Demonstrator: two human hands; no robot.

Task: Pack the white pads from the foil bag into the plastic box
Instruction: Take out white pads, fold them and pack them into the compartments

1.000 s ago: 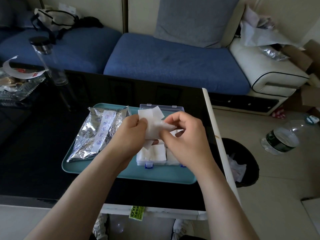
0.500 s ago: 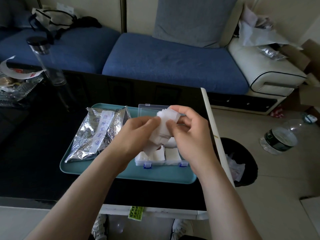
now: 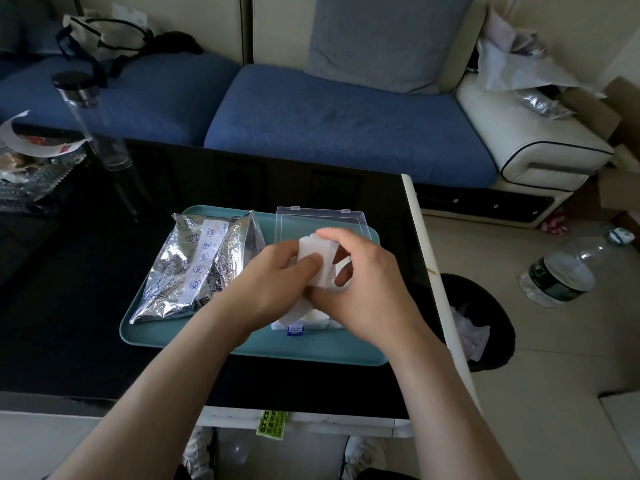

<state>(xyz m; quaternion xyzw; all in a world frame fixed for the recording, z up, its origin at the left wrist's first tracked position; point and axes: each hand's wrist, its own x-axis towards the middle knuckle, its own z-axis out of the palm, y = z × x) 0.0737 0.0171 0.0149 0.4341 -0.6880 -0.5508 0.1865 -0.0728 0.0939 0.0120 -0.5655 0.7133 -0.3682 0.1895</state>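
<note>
A small stack of white pads (image 3: 317, 256) is held between both hands above the clear plastic box (image 3: 298, 328). My left hand (image 3: 273, 282) pinches the stack from the left, thumb on its front. My right hand (image 3: 363, 289) curls over the stack's top and right edge. The box's lid (image 3: 320, 221) lies open at the back. White pads lie inside the box, mostly hidden under my hands. The crumpled silver foil bag (image 3: 194, 268) lies to the left on the teal tray (image 3: 311, 351).
The tray sits on a black glass table (image 3: 86, 323) whose right edge is close to the box. A tall clear bottle (image 3: 93, 123) and wrappers (image 3: 31, 161) stand at the far left. A black bin (image 3: 481, 323) is on the floor right of the table. A blue sofa (image 3: 346, 123) is behind.
Both hands have gathered the loose pads into a tighter stack and lowered it slightly toward the box.
</note>
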